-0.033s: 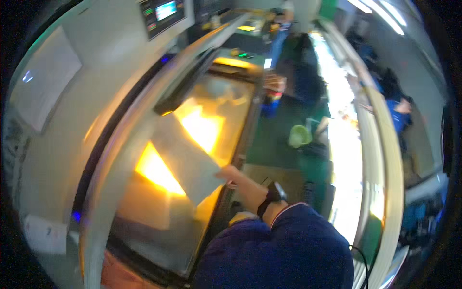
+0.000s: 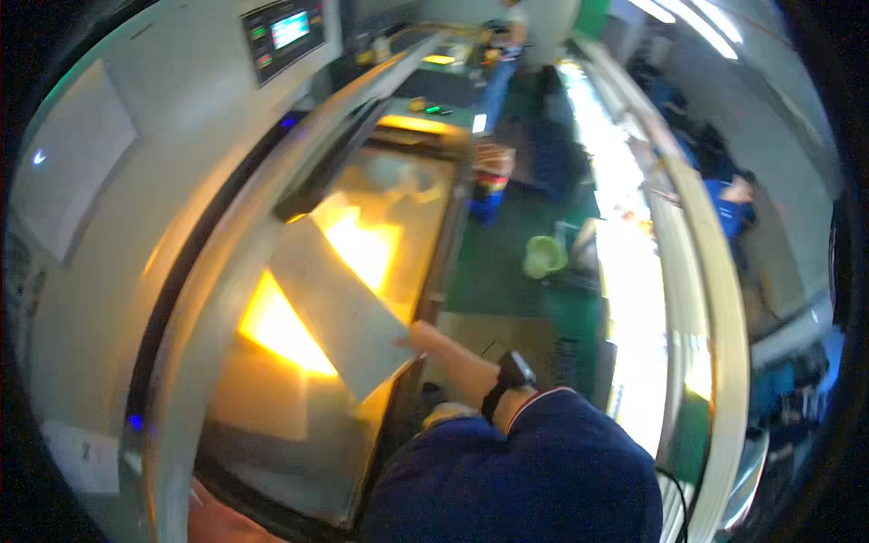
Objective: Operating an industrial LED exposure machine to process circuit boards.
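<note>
My right hand [image 2: 412,338], with a dark-strapped watch on its wrist, is closed on the near right edge of a pale flat sheet [image 2: 339,308]. The sheet lies slantwise over a brightly lit yellow bed [image 2: 412,262] in a dark frame. Light glares on both sides of it. The sheet's far end reaches a dark bar [image 2: 330,172] along the bed's left side; whether they touch cannot be made out. A second, fainter tan sheet-like patch [image 2: 262,398] shows on the nearer part of the bed. My left hand does not show clearly anywhere.
A pale rail [image 2: 195,353] runs along the bed's left, below a control panel with a screen [image 2: 290,30]. Right are a light green basin [image 2: 544,257] and a long glaring lit strip [image 2: 634,299]. One person [image 2: 511,45] stands far back. A reddish-brown shape [image 2: 226,518] fills the lower left.
Most of the scene has slid slightly left in the picture, as from a turn of my head. The sheet stays in my right hand and has moved little.
</note>
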`<state>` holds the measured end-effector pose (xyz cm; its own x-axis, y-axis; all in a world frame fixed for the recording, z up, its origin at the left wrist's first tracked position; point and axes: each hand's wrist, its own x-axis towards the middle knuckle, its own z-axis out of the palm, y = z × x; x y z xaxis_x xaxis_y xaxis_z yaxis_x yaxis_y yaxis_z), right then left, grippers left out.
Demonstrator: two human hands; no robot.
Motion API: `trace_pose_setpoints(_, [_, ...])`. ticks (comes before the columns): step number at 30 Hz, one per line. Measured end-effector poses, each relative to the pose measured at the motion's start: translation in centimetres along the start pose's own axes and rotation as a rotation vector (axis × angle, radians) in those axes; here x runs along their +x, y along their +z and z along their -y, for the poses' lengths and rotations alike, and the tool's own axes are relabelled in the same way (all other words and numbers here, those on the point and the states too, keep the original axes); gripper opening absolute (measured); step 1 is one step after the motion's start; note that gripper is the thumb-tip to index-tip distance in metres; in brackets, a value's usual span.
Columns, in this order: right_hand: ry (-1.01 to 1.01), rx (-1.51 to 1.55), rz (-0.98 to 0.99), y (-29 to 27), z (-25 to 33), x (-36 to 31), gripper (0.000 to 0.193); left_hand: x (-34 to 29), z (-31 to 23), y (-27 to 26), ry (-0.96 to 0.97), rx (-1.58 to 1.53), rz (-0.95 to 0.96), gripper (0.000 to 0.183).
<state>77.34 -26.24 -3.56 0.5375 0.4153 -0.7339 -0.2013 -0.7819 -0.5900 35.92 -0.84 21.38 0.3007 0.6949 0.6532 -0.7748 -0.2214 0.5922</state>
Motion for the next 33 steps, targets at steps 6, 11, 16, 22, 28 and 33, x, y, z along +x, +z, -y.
trace_pose_setpoints(6, [-0.269,0.376,-0.426,0.6,-13.4,-14.1,0.051,0.5,5.3,-1.3,0.327,0.407,0.019,0.082])
trace_pose_setpoints(11, [-0.176,0.757,-0.766,-3.2,-16.6,-30.3,0.033,-1.6,7.3,3.6,0.063,0.508,-0.021,0.102])
trace_pose_setpoints(16, [-0.144,0.967,-1.250,-7.2,-31.5,-29.7,0.034,-8.3,16.0,3.1,-0.346,0.704,-0.055,0.076])
trace_pose_setpoints(22, [0.155,1.116,-1.227,-21.3,-39.6,-29.2,0.040,-22.0,17.8,5.7,-0.739,0.601,0.224,0.074])
trace_pose_setpoints(28, [-0.419,1.530,-1.149,-30.7,-47.7,-28.6,0.028,-31.3,20.4,15.1,-1.050,0.393,0.703,0.073])
trace_pose_setpoints(33, [-0.682,1.796,-1.131,-26.3,-46.9,-30.6,0.020,-36.3,21.4,28.2,-0.864,0.516,1.278,0.072])
